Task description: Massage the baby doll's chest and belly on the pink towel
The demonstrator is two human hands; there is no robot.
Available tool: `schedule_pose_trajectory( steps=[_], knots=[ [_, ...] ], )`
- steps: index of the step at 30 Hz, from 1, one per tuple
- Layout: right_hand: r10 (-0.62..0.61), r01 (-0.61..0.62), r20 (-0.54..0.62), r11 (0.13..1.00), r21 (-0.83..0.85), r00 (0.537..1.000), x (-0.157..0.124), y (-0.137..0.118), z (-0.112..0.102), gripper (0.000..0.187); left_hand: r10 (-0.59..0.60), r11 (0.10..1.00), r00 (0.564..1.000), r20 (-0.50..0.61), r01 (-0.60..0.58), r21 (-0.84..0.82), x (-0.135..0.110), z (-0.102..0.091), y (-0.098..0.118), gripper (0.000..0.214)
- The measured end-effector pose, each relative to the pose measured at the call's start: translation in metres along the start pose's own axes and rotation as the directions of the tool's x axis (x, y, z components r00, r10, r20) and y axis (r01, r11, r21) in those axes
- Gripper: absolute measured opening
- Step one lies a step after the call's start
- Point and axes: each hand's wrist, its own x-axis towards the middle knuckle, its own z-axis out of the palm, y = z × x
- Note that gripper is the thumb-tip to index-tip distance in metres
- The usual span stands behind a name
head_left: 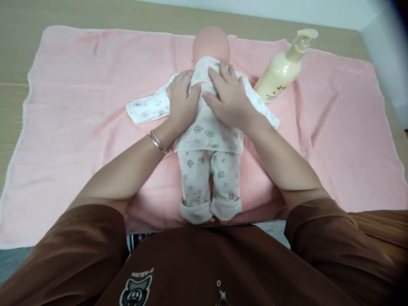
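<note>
A baby doll [212, 44] lies face down with its bald head away from me. It wears a white printed top [207, 131] and matching trousers [194, 174] with turned-up cuffs. My left hand [185, 97], with silver bangles at the wrist, rests on the left side of the doll's upper back, its fingers stretched toward the shoulder. On the right side of the upper back lies my right hand [228, 95], fingers spread over the cloth. Both thumbs point inward near the spine. The doll's sleeves reach out to either side, and its face is hidden.
A pink blanket [70, 106] with a pale edge covers much of the wooden table [95, 15]. To the right of the doll, a cream pump bottle [282, 70] is on the blanket. The table's near edge runs just below the doll's feet.
</note>
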Motion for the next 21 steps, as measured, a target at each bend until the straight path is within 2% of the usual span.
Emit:
schedule_pose_trajectory(
  steps=[5, 10, 15, 21],
  knots=[
    [-0.013, 0.0, -0.179, 0.997, -0.071, 0.984, 0.002, 0.0, -0.004, 0.053, 0.013, 0.999, 1.0, 0.026, -0.014, 0.047, 0.002, -0.004, 0.003, 0.024],
    [0.034, -0.047, -0.098, 0.99, -0.13, 0.995, 0.009, 0.013, 0.011, 0.055, 0.049, 0.993, 0.994, 0.098, -0.059, 0.101, 0.005, -0.006, 0.004, 0.03],
    [0.105, -0.11, -0.06, 0.991, -0.076, 0.993, 0.012, 0.023, 0.01, 0.062, 0.006, 0.999, 0.993, 0.119, -0.01, 0.038, 0.006, -0.007, 0.0, 0.036],
    [0.098, -0.097, -0.002, 0.988, -0.122, 0.995, 0.002, -0.002, 0.01, 0.065, 0.01, 1.0, 0.989, 0.147, -0.011, 0.005, 0.011, -0.011, -0.008, 0.036]
  ],
)
